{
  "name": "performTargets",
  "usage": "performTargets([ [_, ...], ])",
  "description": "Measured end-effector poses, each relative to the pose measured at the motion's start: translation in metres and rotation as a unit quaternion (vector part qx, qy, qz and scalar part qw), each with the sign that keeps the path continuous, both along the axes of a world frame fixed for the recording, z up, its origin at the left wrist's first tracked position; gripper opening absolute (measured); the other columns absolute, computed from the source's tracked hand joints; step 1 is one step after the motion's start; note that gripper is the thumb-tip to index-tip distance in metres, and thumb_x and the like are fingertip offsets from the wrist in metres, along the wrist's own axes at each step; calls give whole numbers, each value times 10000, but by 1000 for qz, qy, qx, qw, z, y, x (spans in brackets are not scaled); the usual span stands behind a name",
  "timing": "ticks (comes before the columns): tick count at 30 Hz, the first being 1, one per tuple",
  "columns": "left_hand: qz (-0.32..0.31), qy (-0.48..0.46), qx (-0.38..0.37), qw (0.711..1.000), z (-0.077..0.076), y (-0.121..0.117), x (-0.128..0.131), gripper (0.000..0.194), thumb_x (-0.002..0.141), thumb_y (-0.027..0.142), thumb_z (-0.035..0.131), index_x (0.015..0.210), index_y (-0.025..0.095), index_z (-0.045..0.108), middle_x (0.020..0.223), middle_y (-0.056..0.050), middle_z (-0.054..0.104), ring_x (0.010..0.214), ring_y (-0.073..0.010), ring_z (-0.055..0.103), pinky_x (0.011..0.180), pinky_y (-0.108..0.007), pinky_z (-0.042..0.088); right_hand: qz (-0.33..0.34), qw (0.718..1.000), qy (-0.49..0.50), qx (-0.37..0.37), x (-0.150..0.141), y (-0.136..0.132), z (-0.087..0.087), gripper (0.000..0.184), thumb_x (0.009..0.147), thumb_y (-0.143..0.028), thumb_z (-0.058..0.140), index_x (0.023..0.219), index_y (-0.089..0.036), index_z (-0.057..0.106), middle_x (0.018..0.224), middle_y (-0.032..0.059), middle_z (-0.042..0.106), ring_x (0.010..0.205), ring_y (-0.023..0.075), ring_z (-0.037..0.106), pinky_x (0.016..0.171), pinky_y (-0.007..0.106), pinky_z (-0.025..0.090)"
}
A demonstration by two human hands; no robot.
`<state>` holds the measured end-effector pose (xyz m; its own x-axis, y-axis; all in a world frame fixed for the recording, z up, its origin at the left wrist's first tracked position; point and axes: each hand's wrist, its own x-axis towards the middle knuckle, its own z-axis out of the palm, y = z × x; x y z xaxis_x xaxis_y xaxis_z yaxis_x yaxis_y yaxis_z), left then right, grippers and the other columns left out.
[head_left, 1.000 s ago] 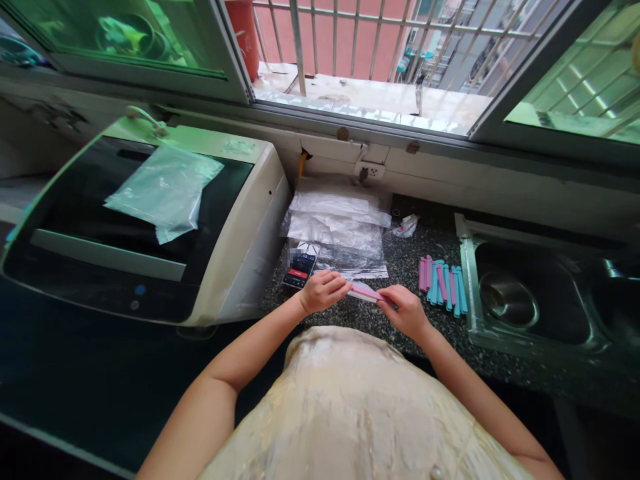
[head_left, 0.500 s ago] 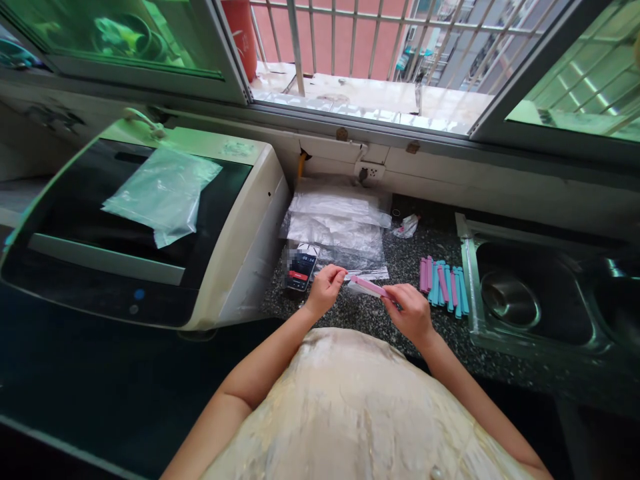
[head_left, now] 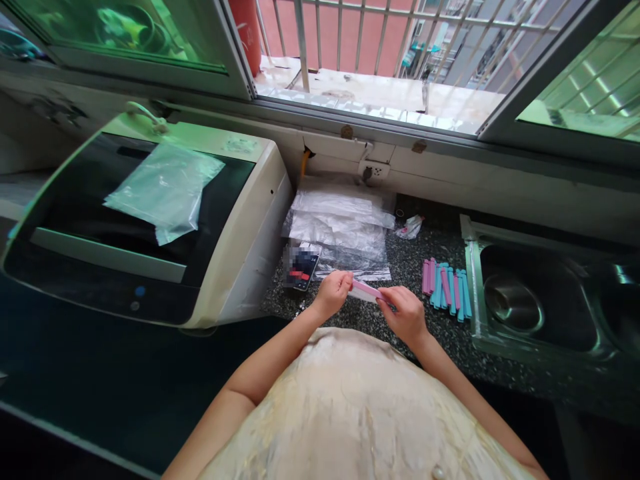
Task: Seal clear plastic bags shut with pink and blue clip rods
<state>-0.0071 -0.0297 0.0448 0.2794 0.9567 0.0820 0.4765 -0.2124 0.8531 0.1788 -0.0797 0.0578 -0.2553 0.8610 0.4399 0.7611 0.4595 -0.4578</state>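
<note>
Her right hand (head_left: 406, 313) is curled, fingers folded in, pinching the near end of a pink sealing clip (head_left: 367, 289) between thumb and fingertips. The wrist bends slightly inward and the forearm runs back and out to her right side. The left hand (head_left: 334, 292) meets it from the other side, fingers bunched and closed on the far end of the same clip, so the clip spans the short gap between the 2 hands, just above the speckled dark countertop (head_left: 400, 267). Something thin and clear seems caught along the clip, though I cannot tell exactly what. Both elbows sit wide, forearms angling in toward the middle in front of her pale dress.

Just beyond the hands lies a stack of clear plastic bags (head_left: 343, 227), reaching back to the wall under the window. A phone (head_left: 301, 268) lies at the stack's left front corner, near her left hand. To the right of the hands, a bunch of pink and blue clips (head_left: 446, 289) lies side by side on the counter, close to the rim of the steel sink (head_left: 473, 293). A small crumpled wrapper (head_left: 409, 228) sits behind them. On her left, a white appliance with a dark glass lid (head_left: 70, 220) stands against the counter, and 1 more clear bag (head_left: 165, 190) rests on that lid.
</note>
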Motion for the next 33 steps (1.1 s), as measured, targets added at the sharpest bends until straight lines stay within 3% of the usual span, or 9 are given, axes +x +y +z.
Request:
performTargets([
  [13, -11, 30, 24, 999, 4, 6, -3, 467, 880, 422, 220, 527, 182, 408, 550, -16, 475, 568, -124, 441, 576, -269, 349, 15, 1000, -17, -6, -1, 4, 0, 124, 820, -224, 505, 898, -202, 598, 793, 56, 650, 742, 186, 572, 672, 319, 468],
  [20, -25, 39, 27, 999, 3, 5, -3, 486, 877, 438, 218, 514, 181, 415, 541, -20, 474, 577, -128, 448, 586, -269, 358, -12, 1000, 3, 14, -4, 4, 7, 201, 812, -276, 518, 987, -215, 597, 908, 83, 619, 855, 213, 557, 749, 365, 463],
  [33, -51, -22, -13, 998, 8, 6, -5, 495, 860, 486, 236, 529, 170, 424, 544, -7, 470, 558, -114, 445, 574, -258, 350, 17, 999, -41, 11, -16, 4, 8, 101, 814, -246, 514, 804, -201, 603, 724, 46, 607, 686, 171, 505, 651, 301, 409],
])
